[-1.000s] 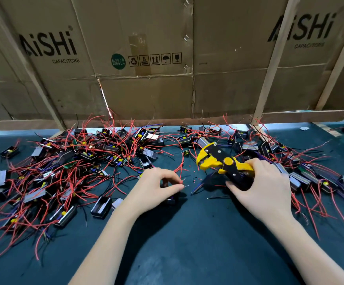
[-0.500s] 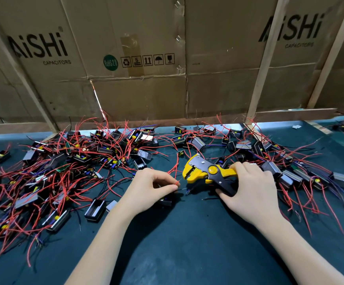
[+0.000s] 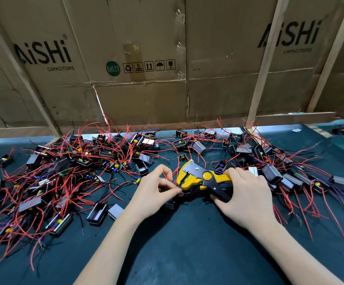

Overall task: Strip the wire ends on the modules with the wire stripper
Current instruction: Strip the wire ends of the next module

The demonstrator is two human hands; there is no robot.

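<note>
My right hand (image 3: 247,194) grips the handles of a yellow and black wire stripper (image 3: 197,177), its jaws pointing left. My left hand (image 3: 154,190) pinches a thin wire (image 3: 182,193) of a small black module (image 3: 169,204) that lies half hidden under my fingers. The wire's end sits just below the stripper's jaws. Whether it is inside the jaws I cannot tell.
Several black modules with red wires lie in a pile on the left (image 3: 60,182) and another on the right (image 3: 286,171) of the dark green mat (image 3: 187,254). Cardboard boxes (image 3: 146,68) and wooden slats (image 3: 263,64) wall off the back edge.
The stripper has moved left and down toward my left hand. My left fingers have shifted from covering the module to pinching its wire beside the jaws.
</note>
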